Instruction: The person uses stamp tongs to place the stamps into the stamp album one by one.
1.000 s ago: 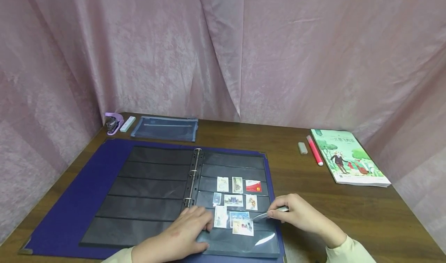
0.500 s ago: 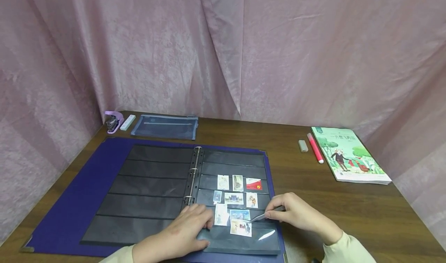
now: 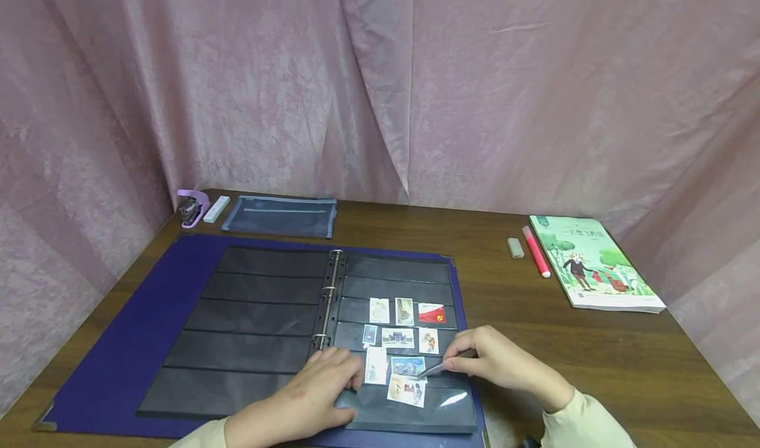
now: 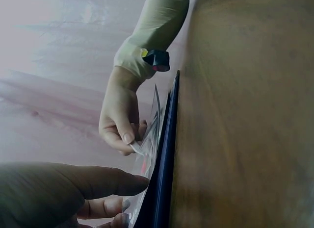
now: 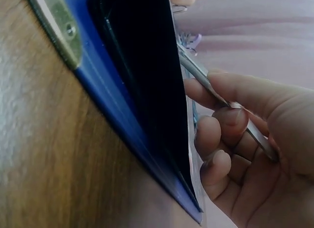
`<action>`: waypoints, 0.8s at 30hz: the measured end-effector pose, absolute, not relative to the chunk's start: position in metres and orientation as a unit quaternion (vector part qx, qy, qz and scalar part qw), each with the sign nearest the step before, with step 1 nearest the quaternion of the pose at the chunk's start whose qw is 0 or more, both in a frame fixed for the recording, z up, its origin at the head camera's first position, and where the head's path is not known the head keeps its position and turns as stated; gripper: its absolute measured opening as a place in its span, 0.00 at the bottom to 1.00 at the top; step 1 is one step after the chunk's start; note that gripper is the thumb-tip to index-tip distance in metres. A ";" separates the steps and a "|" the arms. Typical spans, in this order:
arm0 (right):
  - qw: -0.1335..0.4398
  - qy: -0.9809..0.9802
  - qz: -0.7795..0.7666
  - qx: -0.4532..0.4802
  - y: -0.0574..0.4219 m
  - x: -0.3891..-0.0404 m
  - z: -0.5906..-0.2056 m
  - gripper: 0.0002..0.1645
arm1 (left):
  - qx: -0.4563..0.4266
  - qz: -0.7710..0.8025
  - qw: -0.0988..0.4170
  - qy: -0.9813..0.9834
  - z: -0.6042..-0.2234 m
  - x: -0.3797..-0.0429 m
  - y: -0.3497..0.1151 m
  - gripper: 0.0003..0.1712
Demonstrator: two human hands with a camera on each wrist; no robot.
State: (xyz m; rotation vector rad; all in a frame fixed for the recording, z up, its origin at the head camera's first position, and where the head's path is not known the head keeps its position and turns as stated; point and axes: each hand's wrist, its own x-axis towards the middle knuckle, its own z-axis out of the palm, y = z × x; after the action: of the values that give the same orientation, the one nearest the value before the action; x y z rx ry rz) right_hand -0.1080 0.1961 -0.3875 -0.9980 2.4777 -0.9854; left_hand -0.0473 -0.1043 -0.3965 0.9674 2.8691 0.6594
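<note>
A blue stamp album (image 3: 148, 316) lies open on the table, with several stamps on its right-hand black page (image 3: 439, 415). My right hand (image 3: 495, 362) pinches metal tweezers (image 5: 196, 66) between thumb and fingers. In the head view the tweezer tips meet the top edge of the lowest stamp (image 3: 406, 392), which sits slightly tilted. That stamp lies just below a blue stamp (image 3: 408, 367) and touches or overlaps its bottom edge. My left hand (image 3: 311, 392) rests on the album beside the rings, left of a tall pale stamp (image 3: 376, 365). Its thumb (image 4: 113, 183) is extended.
A green picture book (image 3: 594, 263), a red marker (image 3: 536, 253) and an eraser (image 3: 515, 248) lie on the right. At the back left are a mesh zip pouch (image 3: 282, 217), a small white box (image 3: 216, 209) and a purple stapler-like item (image 3: 192, 208).
My right hand and the tweezers have shifted left. The lowest stamp has slid left and slightly downward, tilting a little. My left hand stays in place.
</note>
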 end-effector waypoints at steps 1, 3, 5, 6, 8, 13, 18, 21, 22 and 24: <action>0.145 0.863 -0.341 -0.344 0.195 -0.108 -0.387 0.10 | 0.312 0.213 0.021 0.926 -0.397 -0.047 -0.104 0.21; 0.146 0.865 -0.341 -0.337 0.193 -0.108 -0.386 0.10 | 0.312 0.212 0.019 0.926 -0.397 -0.047 -0.104 0.21; 0.146 0.866 -0.339 -0.337 0.190 -0.108 -0.386 0.11 | 0.313 0.212 0.017 0.926 -0.397 -0.047 -0.104 0.21; 0.146 0.866 -0.338 -0.338 0.188 -0.108 -0.386 0.11 | 0.313 0.211 0.015 0.926 -0.397 -0.047 -0.104 0.21; 0.151 0.864 -0.337 -0.342 0.185 -0.108 -0.386 0.11 | 0.313 0.211 0.014 0.926 -0.398 -0.047 -0.104 0.21; 0.155 0.859 -0.331 -0.358 0.179 -0.108 -0.385 0.08 | 0.313 0.210 0.015 0.926 -0.398 -0.047 -0.105 0.21; 0.147 0.855 -0.319 -0.381 0.175 -0.108 -0.384 0.08 | 0.314 0.211 0.012 0.926 -0.397 -0.047 -0.105 0.21; 0.149 0.853 -0.318 -0.387 0.174 -0.107 -0.384 0.08 | 0.316 0.210 0.009 0.925 -0.397 -0.048 -0.105 0.21; 0.150 0.852 -0.319 -0.387 0.174 -0.107 -0.384 0.09 | 0.316 0.210 0.008 0.925 -0.397 -0.048 -0.105 0.21; 0.154 0.851 -0.321 -0.386 0.174 -0.107 -0.383 0.09 | 0.316 0.209 0.008 0.926 -0.397 -0.048 -0.105 0.21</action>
State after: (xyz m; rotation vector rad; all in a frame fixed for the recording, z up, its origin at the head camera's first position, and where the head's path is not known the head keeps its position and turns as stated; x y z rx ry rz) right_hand -0.1067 0.1739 -0.3826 -1.1054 2.4410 -0.9192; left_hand -0.0478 -0.1047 -0.3973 0.9871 2.8933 0.6535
